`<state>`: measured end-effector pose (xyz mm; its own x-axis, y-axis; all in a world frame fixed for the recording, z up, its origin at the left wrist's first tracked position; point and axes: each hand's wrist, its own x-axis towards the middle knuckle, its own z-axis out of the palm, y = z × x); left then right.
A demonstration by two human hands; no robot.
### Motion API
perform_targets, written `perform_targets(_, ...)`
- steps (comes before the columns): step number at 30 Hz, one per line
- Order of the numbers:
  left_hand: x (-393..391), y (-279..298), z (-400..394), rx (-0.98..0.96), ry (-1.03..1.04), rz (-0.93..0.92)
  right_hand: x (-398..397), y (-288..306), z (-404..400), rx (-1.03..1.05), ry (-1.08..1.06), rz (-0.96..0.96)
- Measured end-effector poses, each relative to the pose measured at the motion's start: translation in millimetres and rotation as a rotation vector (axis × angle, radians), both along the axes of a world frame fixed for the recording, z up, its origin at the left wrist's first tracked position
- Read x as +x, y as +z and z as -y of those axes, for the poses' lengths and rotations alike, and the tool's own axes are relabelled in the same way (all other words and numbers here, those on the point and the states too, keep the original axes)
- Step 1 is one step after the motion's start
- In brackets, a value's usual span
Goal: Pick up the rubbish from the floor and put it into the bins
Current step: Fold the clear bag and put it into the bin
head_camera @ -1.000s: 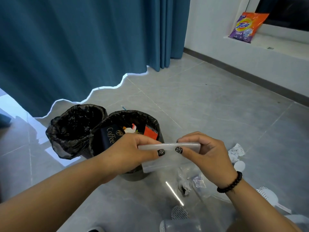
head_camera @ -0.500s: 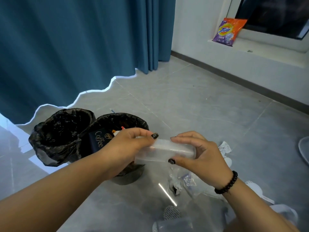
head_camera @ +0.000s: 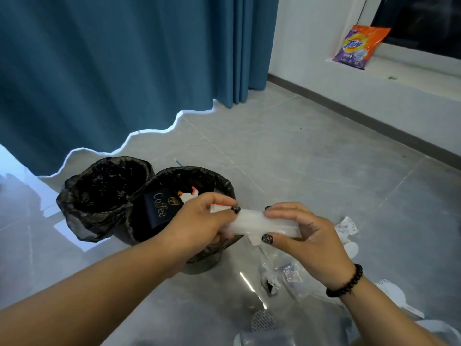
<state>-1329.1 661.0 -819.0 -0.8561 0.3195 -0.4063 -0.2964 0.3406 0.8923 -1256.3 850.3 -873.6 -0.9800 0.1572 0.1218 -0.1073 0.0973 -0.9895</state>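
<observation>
Grey tiled floor (head_camera: 299,158) | both hands (head_camera: 199,221) (head_camera: 306,236) grasped clear plastic strip (head_camera: 257,222) | next: drop into right bin (head_camera: 224,186)

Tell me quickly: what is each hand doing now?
Left hand: fingers grip the folded clear plastic piece.
Right hand: fingers pinch its other end.

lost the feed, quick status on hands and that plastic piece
Left hand and right hand both grip clear plastic piece. Held beside right bin, not yet in. Nothing in the way.

Soft daylight, glare streaks on floor (head_camera: 287,156), wide-angle edge distortion
</observation>
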Motion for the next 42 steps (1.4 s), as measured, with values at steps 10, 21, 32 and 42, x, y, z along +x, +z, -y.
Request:
perform_targets(10, -23, 11, 40, -0.121, -0.063, -0.065, -34, 0, 40, -0.216, -0.017, 0.069)
perform_targets(21, -52, -4, 61, -0.372, 0.131, -0.212, -80, -6, 58, 0.092, -0.161, 0.18)
perform_targets(32, -69, -16, 55, -0.184, 0.26, -0.02, -112, -75, 135, 0.664, 0.138, 0.16)
perform_targets(42, -86, -32, 29, -0.17, 0.138, 0.001, -102, -83, 111, 0.679, 0.11, -0.072)
